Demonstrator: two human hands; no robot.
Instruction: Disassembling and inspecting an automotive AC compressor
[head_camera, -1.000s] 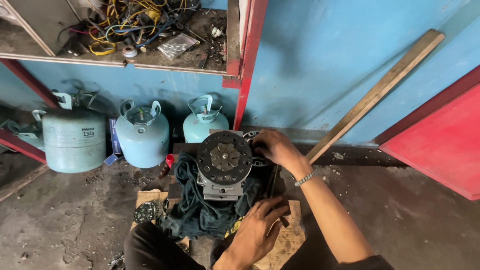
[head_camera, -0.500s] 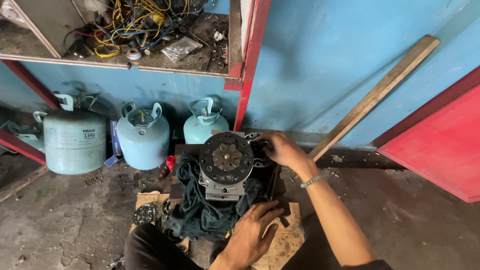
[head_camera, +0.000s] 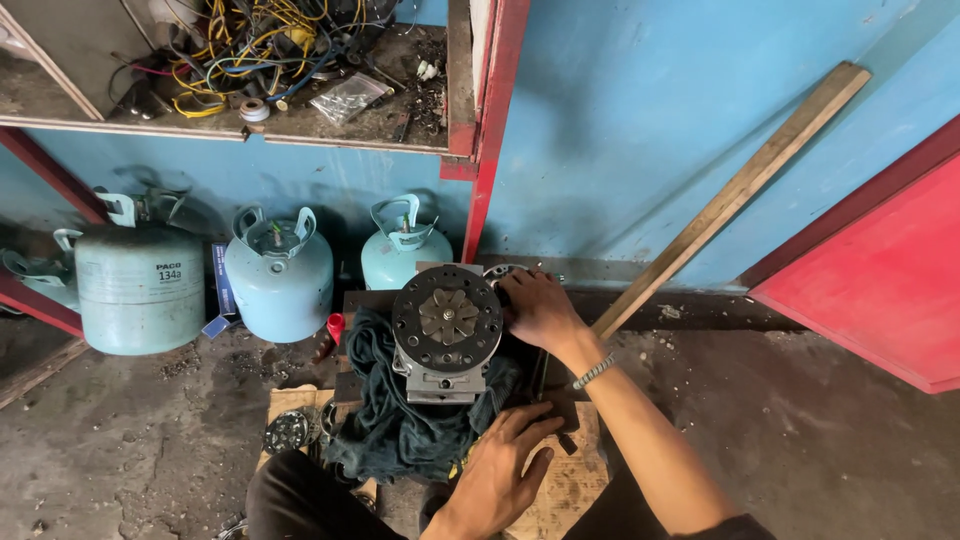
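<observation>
A car air-conditioning compressor (head_camera: 447, 325) with a round black clutch plate stands face-up on a dark green rag (head_camera: 395, 425). My right hand (head_camera: 540, 308), with a beaded bracelet at the wrist, grips the compressor's right side by the rim. My left hand (head_camera: 500, 470) lies nearer to me, fingers spread flat on a dark piece over a cardboard sheet (head_camera: 570, 480), just below and right of the compressor. What lies under my left palm is hidden.
Three pale green-blue gas cylinders (head_camera: 278, 272) stand along the blue wall to the left. Above them is a shelf (head_camera: 300, 125) with tangled wires. A wooden plank (head_camera: 740, 185) leans at the right beside a red panel (head_camera: 880, 290). A small round metal part (head_camera: 288, 430) lies on the dirty concrete floor.
My left hand has slid slightly toward me over the cardboard. My right hand stays on the compressor, which has not moved.
</observation>
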